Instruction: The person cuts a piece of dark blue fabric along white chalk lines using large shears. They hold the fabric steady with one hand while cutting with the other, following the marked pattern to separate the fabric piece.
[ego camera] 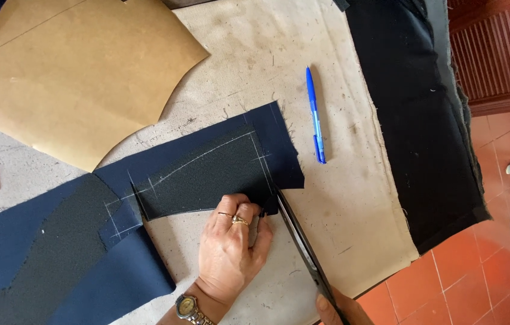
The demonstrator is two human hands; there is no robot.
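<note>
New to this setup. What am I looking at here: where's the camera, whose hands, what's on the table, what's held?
There is one picture, from a camera worn on a person's head, looking down at their own bare hands. No machine is involved.

The left hand, with rings and a wristwatch, presses down on a navy fabric piece marked with chalk lines. The right hand is only partly in view at the bottom edge; it grips black scissors whose blades reach up to the fabric's edge.

All of it lies on a pale cloth-covered table. Also there: a brown paper pattern at the upper left, a blue pen, and black cloth hanging over the table's right side. Red floor tiles show beyond.
</note>
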